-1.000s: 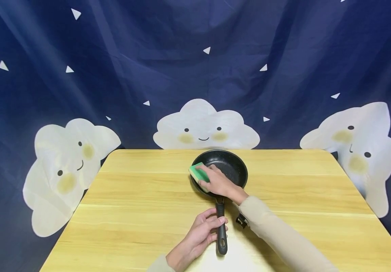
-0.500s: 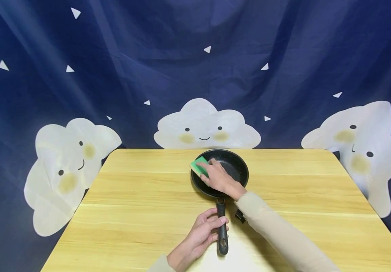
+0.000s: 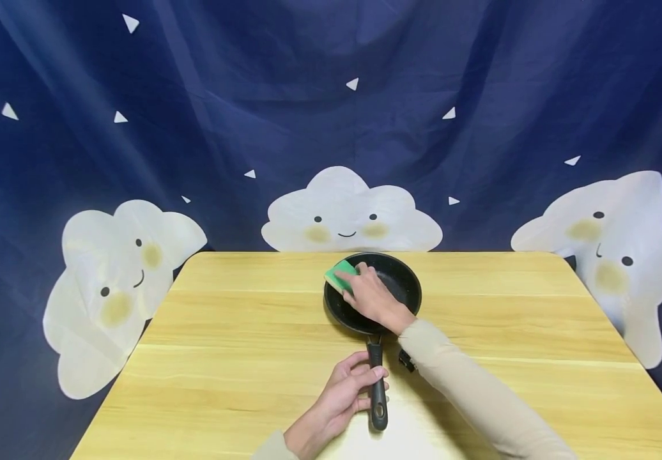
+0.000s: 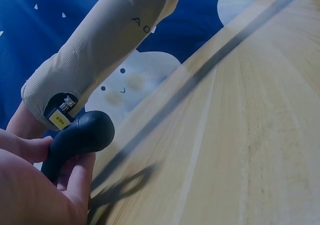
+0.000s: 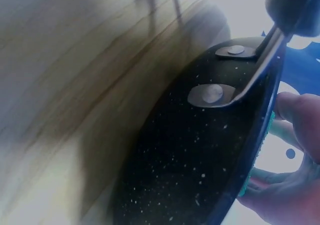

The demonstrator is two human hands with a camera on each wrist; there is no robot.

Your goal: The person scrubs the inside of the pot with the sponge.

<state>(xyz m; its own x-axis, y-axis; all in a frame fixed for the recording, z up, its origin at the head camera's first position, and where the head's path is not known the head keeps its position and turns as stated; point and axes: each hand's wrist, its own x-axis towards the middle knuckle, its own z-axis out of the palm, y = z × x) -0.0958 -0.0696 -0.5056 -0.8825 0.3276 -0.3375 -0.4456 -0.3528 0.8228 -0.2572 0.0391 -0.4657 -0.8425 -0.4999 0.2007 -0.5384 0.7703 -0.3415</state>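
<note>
A black frying pan (image 3: 402,287) stands at the middle of the table, its handle (image 3: 379,409) pointing toward the person. My left hand (image 3: 339,396) grips that handle, thumb on top and fingers passing beneath; the left wrist view shows the rounded handle end (image 4: 95,131) between thumb and fingers. Over the pan's left inner side, my right hand (image 3: 372,297) holds a green and pale yellow sponge (image 3: 338,276) between thumb and fingers. In the right wrist view the pan's speckled outer wall (image 5: 185,145) hides most of the sponge, with the right hand (image 5: 295,160) behind the rim.
The pan is on a light wooden table (image 3: 239,332). Behind the table hangs a dark blue curtain (image 3: 285,96) with white clouds and triangles. A small black camera (image 3: 407,361) sits under the right wrist, near the pan handle.
My right hand and the sponge have moved a little away from the person along the pan's left side. The left hand keeps its grip on the handle.
</note>
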